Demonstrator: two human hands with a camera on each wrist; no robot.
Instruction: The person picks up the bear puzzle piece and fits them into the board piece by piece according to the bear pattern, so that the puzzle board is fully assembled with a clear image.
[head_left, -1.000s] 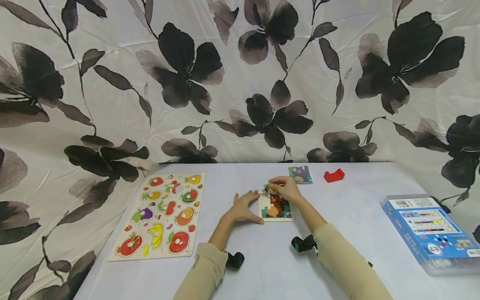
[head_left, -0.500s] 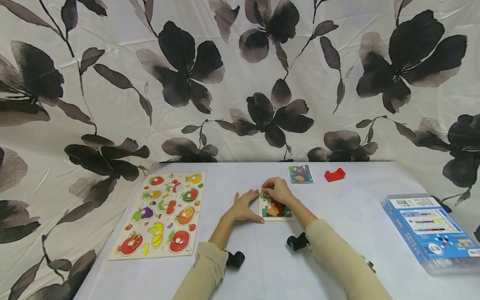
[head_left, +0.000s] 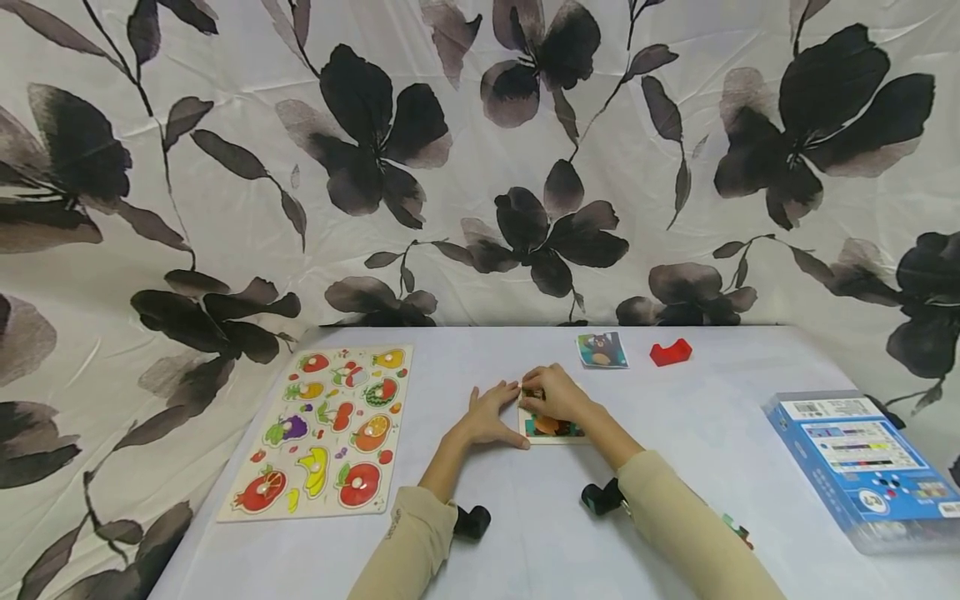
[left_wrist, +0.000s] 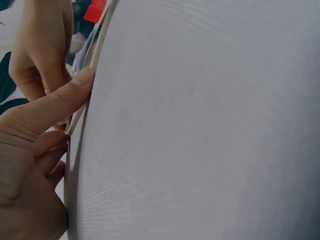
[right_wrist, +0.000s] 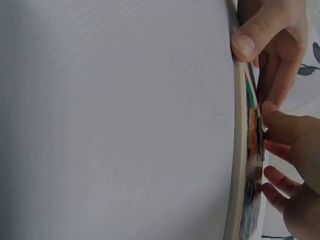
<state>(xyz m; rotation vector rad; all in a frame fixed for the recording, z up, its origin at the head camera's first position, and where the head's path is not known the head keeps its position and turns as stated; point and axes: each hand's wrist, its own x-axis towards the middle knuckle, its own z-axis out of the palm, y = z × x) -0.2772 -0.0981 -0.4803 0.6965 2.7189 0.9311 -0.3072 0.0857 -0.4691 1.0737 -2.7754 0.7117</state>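
A small wooden puzzle board [head_left: 553,441] with a bear picture lies at the middle of the table. My left hand [head_left: 487,419] holds its left side, thumb at the near corner and fingers at the upper left. In the left wrist view that thumb [left_wrist: 65,100] presses on the board's edge. My right hand [head_left: 558,396] is over the board's left part and covers much of the picture. Its thumb and fingers pinch a puzzle piece [right_wrist: 260,134] right at the board's surface, mostly hidden by the fingers.
A bear picture card [head_left: 602,351] and a red notched piece [head_left: 671,352] lie behind the board. A fruit peg board [head_left: 318,507] is on the left, a blue box [head_left: 862,467] on the right. A loose puzzle piece [head_left: 738,531] lies beside the right sleeve.
My right hand has moved left with the piece, from above the board's top edge onto its left part, then slightly nearer. The left hand has stayed in place.
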